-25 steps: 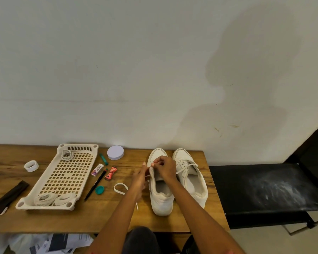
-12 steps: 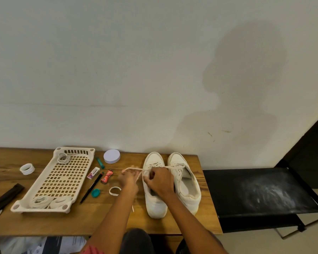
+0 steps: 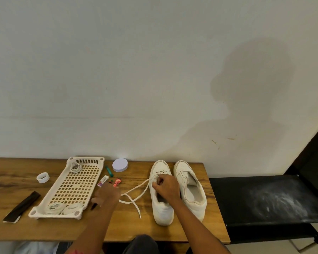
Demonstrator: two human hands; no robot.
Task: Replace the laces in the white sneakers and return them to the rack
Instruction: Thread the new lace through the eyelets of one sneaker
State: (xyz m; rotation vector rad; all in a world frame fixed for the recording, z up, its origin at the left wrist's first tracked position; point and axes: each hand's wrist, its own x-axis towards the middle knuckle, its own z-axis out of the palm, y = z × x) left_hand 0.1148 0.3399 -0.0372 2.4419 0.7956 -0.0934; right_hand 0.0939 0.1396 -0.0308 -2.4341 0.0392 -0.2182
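Two white sneakers stand side by side on the wooden table (image 3: 173,233), toes to the wall. My right hand (image 3: 167,187) grips the left sneaker (image 3: 162,211) at its lace area, fingers curled over the tongue. A white lace (image 3: 136,187) runs out of its front eyelets leftward to my left hand (image 3: 106,196), which is blurred and seems to pinch it; its loose end trails on the table toward me. The right sneaker (image 3: 191,191) stands untouched with its lace threaded.
A white perforated tray (image 3: 62,191) holds coiled laces at its near and far ends. Beside it lie a tape roll (image 3: 43,177), a black strip (image 3: 22,206), a round white lid (image 3: 120,165), a green marker, an eraser and a red wrapper. A black bench (image 3: 264,198) adjoins at right.
My left hand has swept left and toward me, drawing a long stretch of lace out of the left sneaker. My right hand stays on that sneaker.
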